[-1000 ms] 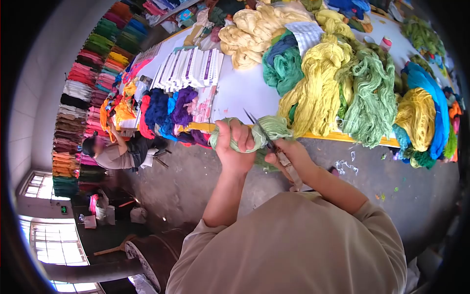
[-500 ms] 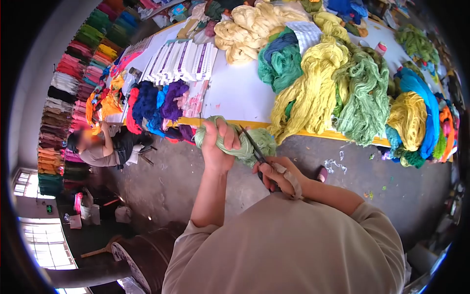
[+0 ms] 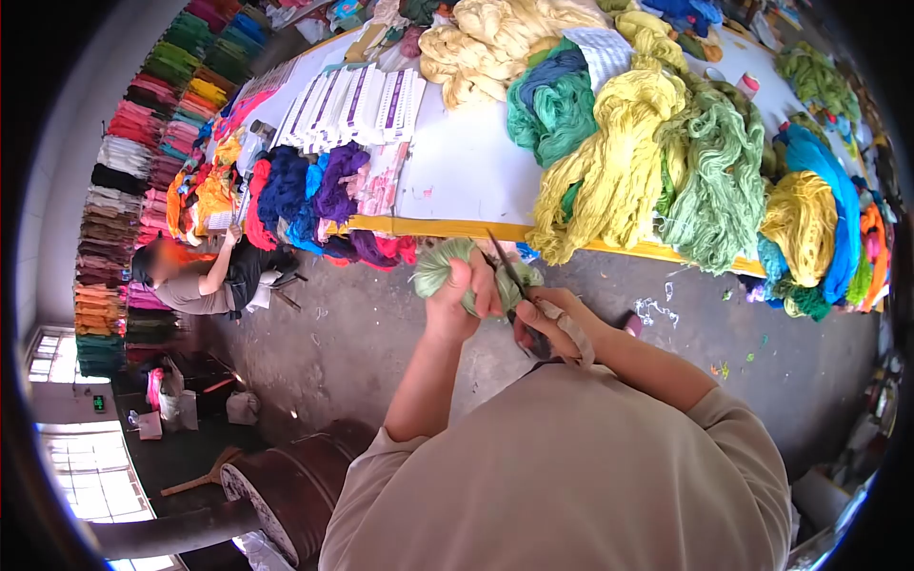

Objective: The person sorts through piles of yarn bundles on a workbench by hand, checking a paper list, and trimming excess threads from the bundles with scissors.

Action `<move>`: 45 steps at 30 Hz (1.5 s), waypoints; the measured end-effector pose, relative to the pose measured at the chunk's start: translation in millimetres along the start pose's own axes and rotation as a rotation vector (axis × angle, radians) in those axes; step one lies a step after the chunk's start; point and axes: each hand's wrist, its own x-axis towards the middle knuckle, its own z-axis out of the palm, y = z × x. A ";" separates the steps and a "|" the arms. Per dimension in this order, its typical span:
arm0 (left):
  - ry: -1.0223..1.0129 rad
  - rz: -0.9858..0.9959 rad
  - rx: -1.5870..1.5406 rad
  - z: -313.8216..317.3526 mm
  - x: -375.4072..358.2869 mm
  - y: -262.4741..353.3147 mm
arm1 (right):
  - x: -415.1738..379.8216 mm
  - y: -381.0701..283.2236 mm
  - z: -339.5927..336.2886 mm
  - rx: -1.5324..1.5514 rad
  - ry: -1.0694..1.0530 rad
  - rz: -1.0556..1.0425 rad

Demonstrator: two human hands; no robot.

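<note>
My left hand [image 3: 463,293] is wrapped around a pale green skein of yarn [image 3: 436,267], whose bulk sticks out above and left of the fingers. My right hand [image 3: 560,322] grips a pair of dark scissors [image 3: 508,263], fingers at the handles. The scissor blades point up and left, crossing the right end of the skein close beside my left fingertips. Both hands are in front of my chest, just short of the table's yellow edge [image 3: 457,228].
On the white table [image 3: 466,181] lie yellow yarn [image 3: 614,152], sage green yarn [image 3: 714,181], cream yarn [image 3: 495,43] and stacked white cards [image 3: 357,107]. A seated person [image 3: 205,271] works at the left. Behind them hang coloured skeins [image 3: 129,181]. A dark drum [image 3: 300,485] stands lower left.
My left hand and the skein have moved right, closer to the scissors, and the skein looks more bunched up. My right hand has shifted slightly right. The seated person's arm has moved.
</note>
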 end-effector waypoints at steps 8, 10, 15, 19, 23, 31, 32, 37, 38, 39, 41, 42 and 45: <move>0.054 0.030 0.014 6.3 5.3 -7.7 | -9.4 -0.9 -4.8 0.150 -0.046 0.153; 0.046 -0.080 0.076 9.3 4.3 -18.3 | -8.2 6.8 -12.1 0.096 0.052 0.059; 0.149 0.045 -0.025 26.6 31.3 -21.9 | -27.5 -21.1 -44.3 0.140 -0.092 0.184; 0.412 0.142 -0.027 52.1 50.4 -20.9 | -35.3 -29.4 -88.7 0.151 -0.128 0.135; 0.508 0.283 -0.089 55.8 63.7 -8.1 | -46.5 -12.2 -151.1 0.298 -0.102 0.183; 0.569 0.476 -0.448 109.0 111.4 -13.2 | -40.9 -55.4 -187.2 0.286 -0.588 0.435; 0.549 0.461 -0.445 118.5 112.5 -16.6 | -34.1 -53.7 -183.5 0.349 -0.580 0.488; 0.533 0.397 -0.531 157.1 103.9 -24.6 | -6.3 -55.6 -187.0 0.517 -0.369 0.358; 0.515 0.381 -0.528 162.3 103.4 -24.8 | -7.7 -51.4 -189.6 0.546 -0.332 0.355; 0.444 0.366 -0.575 164.6 100.8 -23.3 | -11.8 -50.4 -198.9 0.530 -0.314 0.335; 0.340 0.315 -0.582 169.7 95.4 -18.4 | -24.1 -49.5 -218.3 0.539 -0.252 0.317; 0.314 0.290 -0.542 167.4 91.6 -15.4 | -31.4 -40.1 -232.5 0.389 -0.181 0.207; 0.278 0.289 -0.498 156.5 77.4 5.6 | -58.5 -37.4 -303.2 -0.081 0.143 0.109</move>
